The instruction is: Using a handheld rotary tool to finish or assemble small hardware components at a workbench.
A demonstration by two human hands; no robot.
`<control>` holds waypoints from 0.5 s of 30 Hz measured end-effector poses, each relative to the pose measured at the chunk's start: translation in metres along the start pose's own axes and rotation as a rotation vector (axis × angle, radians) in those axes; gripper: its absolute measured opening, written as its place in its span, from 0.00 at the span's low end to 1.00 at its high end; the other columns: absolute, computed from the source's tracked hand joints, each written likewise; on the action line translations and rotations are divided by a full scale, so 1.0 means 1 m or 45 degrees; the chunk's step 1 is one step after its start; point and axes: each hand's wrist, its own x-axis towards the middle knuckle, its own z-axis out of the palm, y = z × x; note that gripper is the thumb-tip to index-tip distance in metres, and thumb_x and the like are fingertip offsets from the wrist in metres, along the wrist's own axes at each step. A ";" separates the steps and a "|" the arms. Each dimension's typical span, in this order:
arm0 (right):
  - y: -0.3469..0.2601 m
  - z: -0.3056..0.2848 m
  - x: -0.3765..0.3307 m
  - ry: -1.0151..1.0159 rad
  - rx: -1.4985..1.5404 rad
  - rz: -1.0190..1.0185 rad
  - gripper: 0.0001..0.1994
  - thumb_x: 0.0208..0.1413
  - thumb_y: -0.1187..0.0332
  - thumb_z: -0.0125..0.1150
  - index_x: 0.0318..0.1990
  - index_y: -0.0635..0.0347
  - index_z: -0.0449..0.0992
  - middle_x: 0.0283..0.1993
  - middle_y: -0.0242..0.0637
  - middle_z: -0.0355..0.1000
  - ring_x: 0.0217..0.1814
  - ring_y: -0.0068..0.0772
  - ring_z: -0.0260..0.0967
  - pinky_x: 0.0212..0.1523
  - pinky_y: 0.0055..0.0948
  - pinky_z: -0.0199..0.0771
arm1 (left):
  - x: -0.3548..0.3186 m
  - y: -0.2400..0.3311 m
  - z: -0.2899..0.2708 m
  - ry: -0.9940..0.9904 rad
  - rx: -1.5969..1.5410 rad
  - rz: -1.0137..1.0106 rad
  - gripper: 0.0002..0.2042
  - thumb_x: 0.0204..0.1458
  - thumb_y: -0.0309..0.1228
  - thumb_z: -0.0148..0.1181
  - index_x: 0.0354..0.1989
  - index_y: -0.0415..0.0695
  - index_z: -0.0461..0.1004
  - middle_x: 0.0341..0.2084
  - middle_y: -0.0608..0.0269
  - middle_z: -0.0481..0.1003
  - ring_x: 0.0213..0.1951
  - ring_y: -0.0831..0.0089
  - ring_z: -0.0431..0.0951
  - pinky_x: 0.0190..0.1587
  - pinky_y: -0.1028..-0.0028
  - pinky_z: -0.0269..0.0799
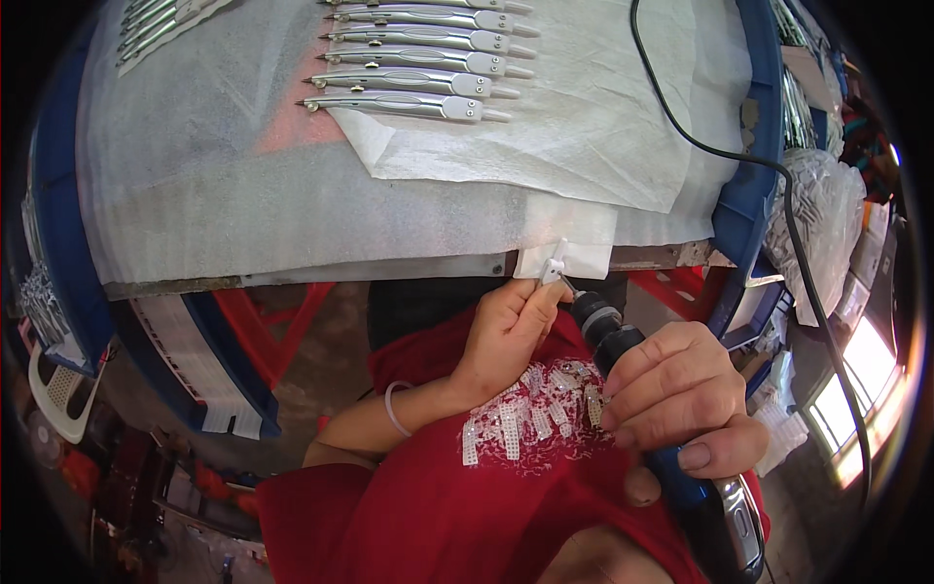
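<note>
My left hand pinches a drawing compass at the table's near edge. Only its pale head and thin handle show; the fingers hide the rest. Wrapped in my right hand is an electric screwdriver with a black nose and a blue band on its body. Its bit points up and left, meeting the compass head beside my left fingertips; whether it sits in a screw I cannot tell. Farther off, several silver compasses lie side by side in a row, their heads to the right.
A white foam sheet covers part of the table. More compasses lie at the far left. A black cable crosses the right side and hangs down. Blue crates flank the table; a plastic bag stands right. Red stool legs show below.
</note>
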 end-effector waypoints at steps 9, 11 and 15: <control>0.003 0.008 0.002 0.138 0.164 0.019 0.15 0.42 0.74 0.69 0.31 0.62 0.65 0.24 0.43 0.72 0.21 0.36 0.72 0.23 0.32 0.75 | 0.000 0.000 -0.001 0.018 0.081 0.009 0.11 0.61 0.31 0.48 0.34 0.37 0.73 0.14 0.76 0.62 0.17 0.89 0.58 0.19 0.83 0.53; 0.005 0.007 0.003 0.130 0.187 0.003 0.14 0.42 0.75 0.69 0.29 0.62 0.65 0.23 0.42 0.72 0.22 0.35 0.72 0.22 0.32 0.75 | 0.001 0.001 -0.001 0.038 0.095 0.008 0.10 0.60 0.31 0.49 0.34 0.37 0.74 0.14 0.76 0.61 0.18 0.89 0.58 0.20 0.83 0.53; 0.007 0.007 0.005 0.128 0.201 0.021 0.13 0.42 0.75 0.68 0.29 0.62 0.65 0.23 0.42 0.72 0.21 0.35 0.72 0.22 0.31 0.75 | 0.001 0.002 -0.001 0.062 0.157 0.007 0.10 0.59 0.31 0.50 0.34 0.37 0.75 0.14 0.74 0.62 0.19 0.87 0.59 0.21 0.81 0.55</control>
